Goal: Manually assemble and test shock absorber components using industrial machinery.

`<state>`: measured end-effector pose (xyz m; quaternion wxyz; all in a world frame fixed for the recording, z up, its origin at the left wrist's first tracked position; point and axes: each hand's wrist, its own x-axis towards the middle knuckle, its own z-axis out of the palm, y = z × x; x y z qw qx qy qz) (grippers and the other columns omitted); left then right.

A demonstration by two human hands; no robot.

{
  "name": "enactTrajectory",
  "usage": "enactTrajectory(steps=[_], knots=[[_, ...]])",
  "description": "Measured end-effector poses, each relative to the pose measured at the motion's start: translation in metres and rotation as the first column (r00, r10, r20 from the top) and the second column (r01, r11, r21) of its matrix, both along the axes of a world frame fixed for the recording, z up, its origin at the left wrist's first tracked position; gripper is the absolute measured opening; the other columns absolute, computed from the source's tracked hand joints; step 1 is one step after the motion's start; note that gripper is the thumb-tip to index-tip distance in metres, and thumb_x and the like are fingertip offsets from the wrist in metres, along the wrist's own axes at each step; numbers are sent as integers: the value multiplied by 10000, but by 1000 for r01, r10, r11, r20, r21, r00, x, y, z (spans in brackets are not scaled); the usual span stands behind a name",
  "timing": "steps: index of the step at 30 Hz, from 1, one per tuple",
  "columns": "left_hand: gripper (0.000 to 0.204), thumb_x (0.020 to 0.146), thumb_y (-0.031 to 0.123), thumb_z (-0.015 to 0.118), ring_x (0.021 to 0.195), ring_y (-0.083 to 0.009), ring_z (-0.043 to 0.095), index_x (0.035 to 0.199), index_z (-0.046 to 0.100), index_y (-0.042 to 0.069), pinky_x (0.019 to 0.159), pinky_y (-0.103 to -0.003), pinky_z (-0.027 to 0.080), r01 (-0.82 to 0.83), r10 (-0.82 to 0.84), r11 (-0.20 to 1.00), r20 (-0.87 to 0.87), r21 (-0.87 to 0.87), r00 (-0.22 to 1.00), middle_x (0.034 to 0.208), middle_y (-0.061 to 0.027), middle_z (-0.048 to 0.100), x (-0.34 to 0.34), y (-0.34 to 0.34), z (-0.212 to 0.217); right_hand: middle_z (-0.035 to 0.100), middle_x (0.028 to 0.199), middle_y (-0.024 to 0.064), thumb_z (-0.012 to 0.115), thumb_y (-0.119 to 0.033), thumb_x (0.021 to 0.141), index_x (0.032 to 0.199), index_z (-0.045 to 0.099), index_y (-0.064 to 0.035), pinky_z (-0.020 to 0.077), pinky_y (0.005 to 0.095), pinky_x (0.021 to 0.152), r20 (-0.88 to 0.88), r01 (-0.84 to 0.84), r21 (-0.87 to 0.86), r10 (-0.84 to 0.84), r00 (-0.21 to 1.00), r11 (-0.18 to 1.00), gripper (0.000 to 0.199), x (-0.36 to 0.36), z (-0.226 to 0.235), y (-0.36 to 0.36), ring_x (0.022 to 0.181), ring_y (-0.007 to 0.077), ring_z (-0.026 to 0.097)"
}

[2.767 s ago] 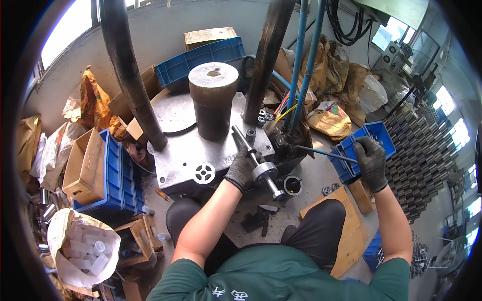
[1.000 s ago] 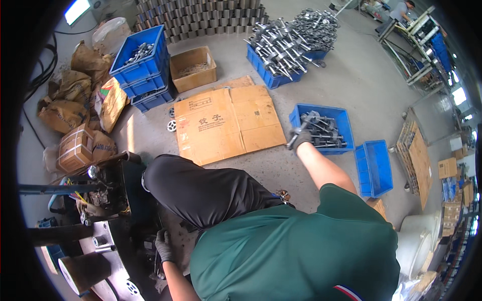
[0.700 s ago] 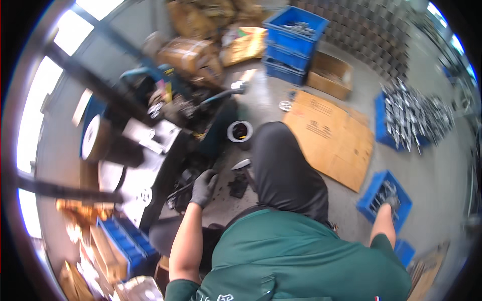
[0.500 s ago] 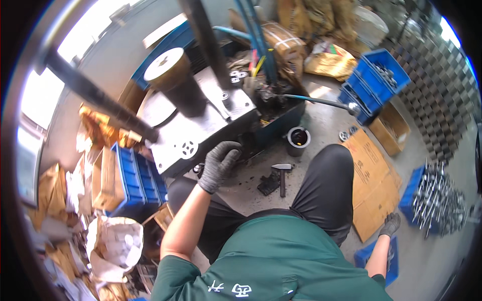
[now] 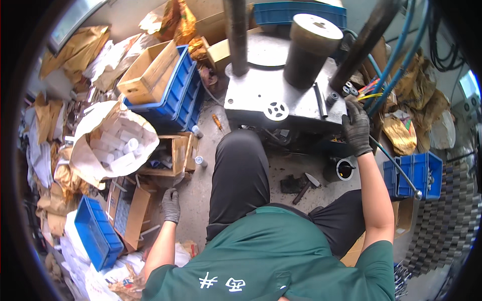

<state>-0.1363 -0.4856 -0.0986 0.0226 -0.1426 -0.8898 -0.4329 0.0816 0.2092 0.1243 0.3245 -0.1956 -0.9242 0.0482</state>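
Observation:
I sit before a grey steel press table (image 5: 251, 98) with a dark upright cylinder (image 5: 306, 47) on it. My gloved right hand (image 5: 356, 128) rests on the table's right front edge, fingers spread, beside a short metal rod (image 5: 319, 99) and small dark bushings (image 5: 332, 96). A spoked metal disc (image 5: 276, 110) lies near the table's front. My gloved left hand (image 5: 171, 204) hangs low at my left side, fingers loosely curled, just above a flat cardboard box (image 5: 131, 216) on the floor. Whether it holds anything is hidden.
Stacked blue crates (image 5: 175, 100) carry a cardboard box (image 5: 148, 75) at the left. A white sack (image 5: 118, 145) holds white tubes. Blue crates stand at the lower left (image 5: 98, 236) and the right (image 5: 414, 173). A round tin (image 5: 344, 169) and a hammer (image 5: 303, 186) lie between my knees.
The view has swung round several times. My left hand left the press table and dropped to the cardboard at my left; my right hand came from a blue crate behind me to the table edge.

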Motion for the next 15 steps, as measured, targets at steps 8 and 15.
enactTrajectory(steps=[8, 15], knots=[[245, 988, 273, 627, 830, -346, 731, 1017, 704, 42, 770, -441, 570, -619, 727, 686, 380, -382, 572, 877, -227, 732, 178, -210, -163, 658, 1349, 212, 707, -215, 1014, 1423, 605, -64, 479, 402, 1074, -2, -43, -170, 44, 999, 984, 447, -53, -84, 70, 1265, 347, 634], [327, 995, 289, 542, 1003, -498, 684, 984, 708, 7, 847, -544, 543, -540, 796, 565, 240, -624, 556, 1002, -296, 713, 239, -205, -143, 727, 1232, 136, 679, -192, 1038, 1303, 670, -35, 495, 355, 1057, -12, -55, -286, 53, 999, 957, 309, -67, -90, 94, 1164, 266, 682]])
